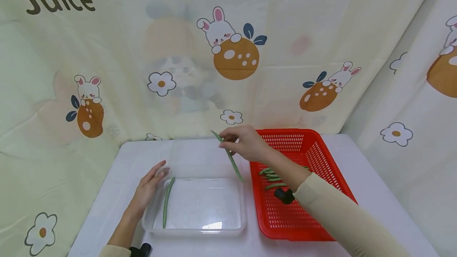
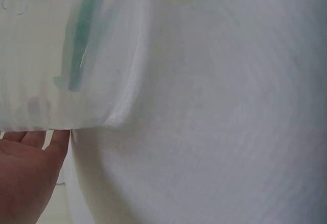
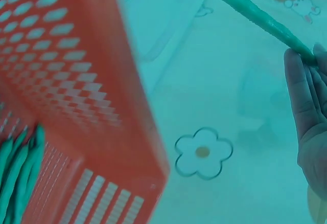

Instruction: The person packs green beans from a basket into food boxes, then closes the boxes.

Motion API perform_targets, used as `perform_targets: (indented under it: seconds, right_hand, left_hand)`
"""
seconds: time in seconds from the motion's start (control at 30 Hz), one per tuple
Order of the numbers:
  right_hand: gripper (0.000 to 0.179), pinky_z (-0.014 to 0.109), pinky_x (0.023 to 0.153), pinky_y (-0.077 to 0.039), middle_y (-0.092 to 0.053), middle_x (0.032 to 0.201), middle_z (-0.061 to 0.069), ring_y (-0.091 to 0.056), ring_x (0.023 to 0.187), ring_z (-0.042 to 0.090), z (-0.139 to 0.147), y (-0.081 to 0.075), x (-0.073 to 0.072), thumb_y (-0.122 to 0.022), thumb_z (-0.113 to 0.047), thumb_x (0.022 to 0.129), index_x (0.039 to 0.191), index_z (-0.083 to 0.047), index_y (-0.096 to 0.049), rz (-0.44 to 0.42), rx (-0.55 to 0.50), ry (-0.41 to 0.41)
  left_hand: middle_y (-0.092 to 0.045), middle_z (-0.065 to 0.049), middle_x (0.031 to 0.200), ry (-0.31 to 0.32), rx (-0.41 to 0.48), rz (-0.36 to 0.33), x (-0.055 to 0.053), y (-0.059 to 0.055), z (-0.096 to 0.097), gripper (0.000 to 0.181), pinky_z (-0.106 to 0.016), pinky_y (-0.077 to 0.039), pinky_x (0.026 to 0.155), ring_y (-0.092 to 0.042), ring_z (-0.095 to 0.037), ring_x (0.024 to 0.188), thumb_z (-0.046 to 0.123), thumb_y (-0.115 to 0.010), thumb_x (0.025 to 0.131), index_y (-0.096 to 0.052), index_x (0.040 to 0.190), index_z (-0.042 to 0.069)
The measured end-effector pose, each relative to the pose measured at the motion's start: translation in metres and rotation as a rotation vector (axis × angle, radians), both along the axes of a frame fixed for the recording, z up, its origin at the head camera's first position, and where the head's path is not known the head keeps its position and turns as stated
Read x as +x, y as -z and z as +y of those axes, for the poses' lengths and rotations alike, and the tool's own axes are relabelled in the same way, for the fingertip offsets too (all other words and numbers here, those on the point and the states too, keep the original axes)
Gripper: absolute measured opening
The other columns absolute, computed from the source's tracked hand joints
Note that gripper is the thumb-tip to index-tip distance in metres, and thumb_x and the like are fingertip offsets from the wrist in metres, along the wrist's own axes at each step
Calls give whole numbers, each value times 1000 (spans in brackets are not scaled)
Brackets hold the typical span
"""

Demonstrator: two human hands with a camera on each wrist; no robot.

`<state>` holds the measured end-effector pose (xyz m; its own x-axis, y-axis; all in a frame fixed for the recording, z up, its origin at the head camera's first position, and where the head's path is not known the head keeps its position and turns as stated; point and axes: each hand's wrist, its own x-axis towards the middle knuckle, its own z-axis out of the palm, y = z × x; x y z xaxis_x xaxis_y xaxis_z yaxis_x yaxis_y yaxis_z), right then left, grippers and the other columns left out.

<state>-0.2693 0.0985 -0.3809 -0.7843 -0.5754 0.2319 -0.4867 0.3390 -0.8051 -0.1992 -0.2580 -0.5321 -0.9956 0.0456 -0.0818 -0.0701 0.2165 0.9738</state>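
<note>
My right hand (image 1: 246, 142) pinches one green bean (image 1: 233, 164) between thumb and fingers, above the back right corner of a clear plastic container (image 1: 196, 232). The bean slants, its lower end near the container's right rim. In the right wrist view, the same bean (image 3: 255, 17) juts from the fingertips. A second green bean (image 1: 167, 205) lies lengthwise along the container's left side. My left hand (image 1: 147, 187) rests at the container's left rim, its fingers fairly straight. From the left wrist view, those fingers (image 2: 59, 141) touch the container's outer wall.
Right of the container stands a red perforated basket (image 1: 263, 225), with several green beans (image 1: 270, 174) inside, partly hidden by my right forearm. Both sit on a white-covered table (image 1: 103, 217). A printed curtain (image 1: 125, 50) hangs close behind the table.
</note>
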Motion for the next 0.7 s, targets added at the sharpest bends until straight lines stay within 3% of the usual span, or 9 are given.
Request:
perform_targets:
  seconds: [0.23,0.7]
  right_hand:
    - [32,33,67,-64,-77,92,8,-71,85,22,-27,-2,4,-75,-3,94,126,-4,-70,-65,-46,-15]
    - [31,31,68,-64,-77,97,9,-71,81,17,-86,12,6,-74,-4,95,125,-5,-71,-226,-91,14]
  left_hand:
    - [-48,-15,160,-1,-18,-7,0,-1,1,51,-64,-9,128,-39,-35,153,31,-41,113,-36,162,19]
    - [-49,-16,160,4,-4,-1,0,0,0,50,-64,-8,128,-37,-35,154,30,-43,113,-38,161,20]
